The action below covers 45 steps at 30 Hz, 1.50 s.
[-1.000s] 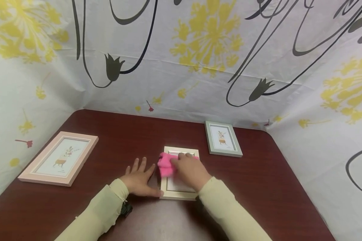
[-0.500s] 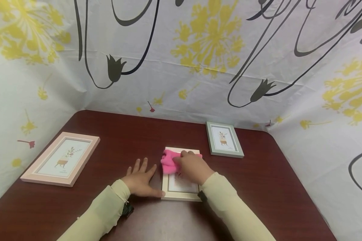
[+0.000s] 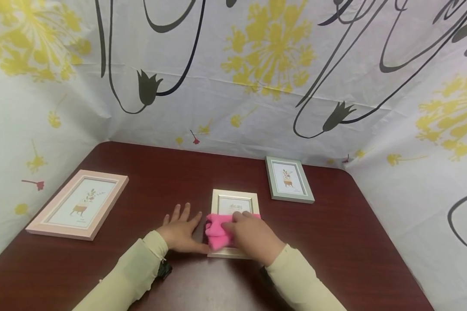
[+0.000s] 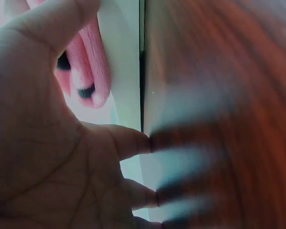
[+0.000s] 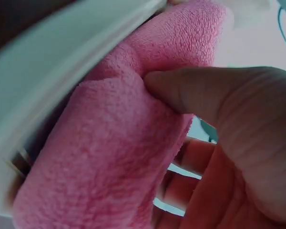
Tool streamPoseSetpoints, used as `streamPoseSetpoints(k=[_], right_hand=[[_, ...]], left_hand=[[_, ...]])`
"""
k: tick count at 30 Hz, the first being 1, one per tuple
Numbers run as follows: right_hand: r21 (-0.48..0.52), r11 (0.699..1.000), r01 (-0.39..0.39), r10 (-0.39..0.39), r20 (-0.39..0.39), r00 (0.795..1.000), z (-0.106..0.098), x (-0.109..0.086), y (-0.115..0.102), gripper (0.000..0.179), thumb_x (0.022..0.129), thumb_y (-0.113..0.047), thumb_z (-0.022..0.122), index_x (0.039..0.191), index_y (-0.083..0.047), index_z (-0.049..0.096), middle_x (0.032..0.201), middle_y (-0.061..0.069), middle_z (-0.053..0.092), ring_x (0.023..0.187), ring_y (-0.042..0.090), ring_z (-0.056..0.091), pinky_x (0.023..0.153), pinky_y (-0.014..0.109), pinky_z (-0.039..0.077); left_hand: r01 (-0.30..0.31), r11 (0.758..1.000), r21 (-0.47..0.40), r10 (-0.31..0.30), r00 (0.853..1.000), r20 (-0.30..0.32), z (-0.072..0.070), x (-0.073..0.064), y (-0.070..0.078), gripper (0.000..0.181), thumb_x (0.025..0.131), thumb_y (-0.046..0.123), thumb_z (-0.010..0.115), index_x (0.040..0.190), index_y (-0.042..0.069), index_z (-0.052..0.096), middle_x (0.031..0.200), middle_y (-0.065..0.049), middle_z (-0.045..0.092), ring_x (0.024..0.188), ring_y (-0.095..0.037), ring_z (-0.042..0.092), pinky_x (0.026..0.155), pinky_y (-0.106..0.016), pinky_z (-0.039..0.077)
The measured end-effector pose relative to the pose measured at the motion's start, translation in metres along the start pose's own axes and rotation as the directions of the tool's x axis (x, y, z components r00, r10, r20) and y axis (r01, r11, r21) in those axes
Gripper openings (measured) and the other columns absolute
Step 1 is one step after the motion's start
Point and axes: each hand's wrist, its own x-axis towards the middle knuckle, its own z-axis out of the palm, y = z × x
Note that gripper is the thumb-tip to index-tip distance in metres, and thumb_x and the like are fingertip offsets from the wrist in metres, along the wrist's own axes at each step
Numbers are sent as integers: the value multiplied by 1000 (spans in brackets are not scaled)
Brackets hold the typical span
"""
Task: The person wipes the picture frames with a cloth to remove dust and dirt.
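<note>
A cream picture frame (image 3: 235, 194) lies flat on the table, its lower half partly covered by a folded pink cloth (image 3: 216, 233). My right hand (image 3: 257, 237) grips the cloth against the frame's glass; in the right wrist view the thumb presses into the fluffy cloth (image 5: 105, 143) with the fingers behind it. My left hand (image 3: 182, 233) lies with spread, straight fingers on the table, its thumb touching the frame's lower left corner. In the left wrist view, the left palm (image 4: 43, 143) is near the frame's edge, and part of the pink cloth shows beyond the thumb.
A pink picture frame (image 3: 43, 228) lies at the left of the dark red-brown table (image 3: 171, 172). Toward the back right lies a pale green picture frame (image 3: 292, 198). A white cloth backdrop with yellow and grey plant prints (image 3: 202, 95) stands around the table's back and sides.
My right hand has drawn the pink cloth down the frame toward me, uncovering lettering on the upper part of the picture. The left hand has stayed in about the same place.
</note>
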Motion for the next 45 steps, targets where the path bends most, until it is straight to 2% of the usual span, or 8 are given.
streamPoseSetpoints(k=[7,12,21,26,32,38,42,45], right_hand=[[40,985,-170,168,49,984,9,47,30,26,88,-9,72,109,-25,74,89,3,60,81,22,57,69,37,54],[94,966,-242,233,98,967,11,60,41,29,91,-11,71,117,-23,74,91,4,59,86,23,59,75,38,54],[149,977,-150,131,134,982,3,27,16,33,88,-3,71,115,-23,75,88,3,59,76,16,54,67,29,50],[112,991,-72,59,114,992,-6,6,-4,25,86,-4,72,103,-22,76,82,2,56,71,15,51,60,25,47],[62,997,-50,44,96,994,-9,-2,-12,24,86,-4,72,98,-24,76,80,1,54,70,15,49,55,25,45],[26,992,-123,121,83,989,-2,24,2,25,86,-2,68,97,-24,76,80,2,57,69,18,50,56,28,46],[16,976,-218,215,102,971,6,49,22,28,88,-6,69,108,-26,76,89,6,63,79,23,59,65,40,56],[40,961,-273,267,115,957,10,60,32,29,89,-10,71,112,-26,76,95,7,65,88,26,63,71,48,58]], left_hand=[[8,1000,-2,-8,1000,-3,0,1,-2,116,68,77,69,154,6,36,160,-31,5,145,-53,-3,109,-73,7],[10,1000,-5,-10,1000,5,3,1,-1,117,68,80,67,154,7,35,161,-29,5,146,-52,-4,109,-73,5],[12,1000,10,-12,1000,-1,1,0,3,113,71,76,68,155,7,34,161,-30,5,145,-53,-3,109,-73,7],[14,1000,21,-14,1000,-14,1,-1,2,112,71,73,70,154,7,35,160,-31,6,145,-53,-2,109,-73,8],[12,1000,9,-12,1000,-22,4,1,1,110,69,67,74,153,7,37,160,-31,9,145,-53,0,109,-73,9],[8,1000,6,-8,1000,-8,1,0,1,113,70,73,70,154,6,35,160,-31,5,145,-53,-2,109,-73,8],[11,1000,4,-11,1000,-2,1,0,0,113,71,75,69,154,6,35,160,-31,5,145,-53,-3,109,-73,8],[16,1000,4,-16,1000,1,1,1,0,112,71,75,69,154,7,36,161,-30,5,145,-52,-3,109,-73,8]])
